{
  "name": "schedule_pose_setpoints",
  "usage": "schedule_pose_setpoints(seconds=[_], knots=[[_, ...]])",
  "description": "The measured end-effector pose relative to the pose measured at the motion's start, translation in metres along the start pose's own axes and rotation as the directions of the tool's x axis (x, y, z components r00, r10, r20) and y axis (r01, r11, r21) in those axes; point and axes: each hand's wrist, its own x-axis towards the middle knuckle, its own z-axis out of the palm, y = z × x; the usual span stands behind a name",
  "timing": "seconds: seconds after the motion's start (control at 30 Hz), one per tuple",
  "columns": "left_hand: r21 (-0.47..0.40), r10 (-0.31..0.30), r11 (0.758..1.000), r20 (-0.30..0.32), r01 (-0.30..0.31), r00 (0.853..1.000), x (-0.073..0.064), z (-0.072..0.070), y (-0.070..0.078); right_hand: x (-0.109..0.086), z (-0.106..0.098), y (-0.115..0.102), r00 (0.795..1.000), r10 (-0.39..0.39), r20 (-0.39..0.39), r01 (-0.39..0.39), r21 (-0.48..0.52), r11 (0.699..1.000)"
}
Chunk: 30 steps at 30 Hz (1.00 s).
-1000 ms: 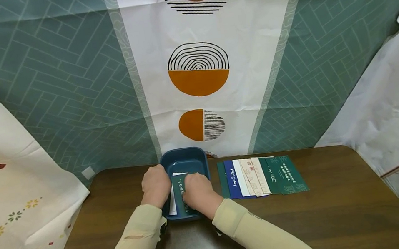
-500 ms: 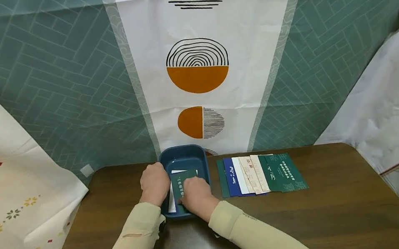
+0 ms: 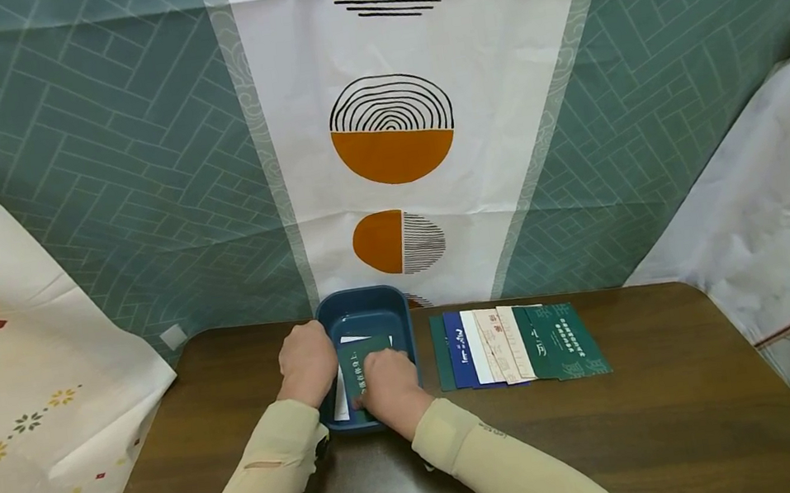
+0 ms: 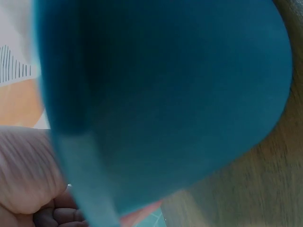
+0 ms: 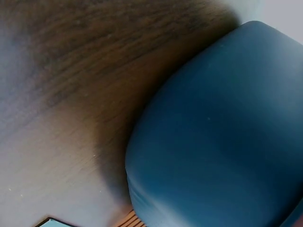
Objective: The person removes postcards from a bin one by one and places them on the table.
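A dark blue rectangular tray [image 3: 361, 301] stands at the table's back edge in the head view. My left hand [image 3: 307, 364] grips its left rim; in the left wrist view, curled fingers show beside the tray's wall [image 4: 189, 94]. Inside the tray lies a green card [image 3: 352, 362] with white writing, over a white card [image 3: 340, 401]. My right hand [image 3: 389, 382] reaches into the tray and holds the green card near its lower right, thumb toward the left; the fingertips are hidden. In the right wrist view the tray's outer wall [image 5: 213, 127] fills much of the picture.
Right of the tray, several overlapping cards lie fanned on the brown wooden table [image 3: 614, 434]: a blue card [image 3: 460, 352], a cream card [image 3: 496, 347] and a dark green card [image 3: 568, 343] among them. A patterned cloth [image 3: 376, 49] hangs behind the table.
The green card has shifted slightly up and right within the tray, and the right hand has turned a little with its thumb further left. The left hand keeps its grip on the rim.
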Motion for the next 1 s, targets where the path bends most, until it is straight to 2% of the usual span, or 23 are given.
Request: schedule_pose_setpoints(seconds=[0.23,0.43,0.6,0.8,0.9,1.0], knots=[[-0.022,0.012,1.0,0.018,-0.011,1.0,0.001,-0.002,-0.006,0.002,0.0,-0.001,1.0,0.005,-0.019,-0.007,-0.064,0.998],[-0.127,0.034,0.992,0.076,-0.025,0.997,0.001,-0.005,-0.016,0.003,0.001,-0.003,0.997,0.059,-0.041,-0.062,-0.065,0.996],[-0.215,0.062,0.976,0.121,-0.035,0.991,0.003,-0.005,-0.024,0.005,0.003,-0.004,0.995,0.096,-0.032,-0.098,-0.061,0.993],[-0.342,0.063,0.94,0.202,0.01,0.977,0.004,-0.011,-0.026,0.005,0.005,-0.003,0.995,0.09,-0.048,-0.094,-0.083,0.992],[-0.352,0.053,0.936,0.209,0.024,0.977,0.003,-0.013,-0.025,0.006,0.005,-0.003,0.994,0.094,-0.062,-0.1,-0.098,0.99],[-0.331,0.049,0.943,0.195,0.019,0.98,0.001,-0.013,-0.024,0.007,0.005,-0.003,0.992,0.1,-0.078,-0.108,-0.099,0.989]])
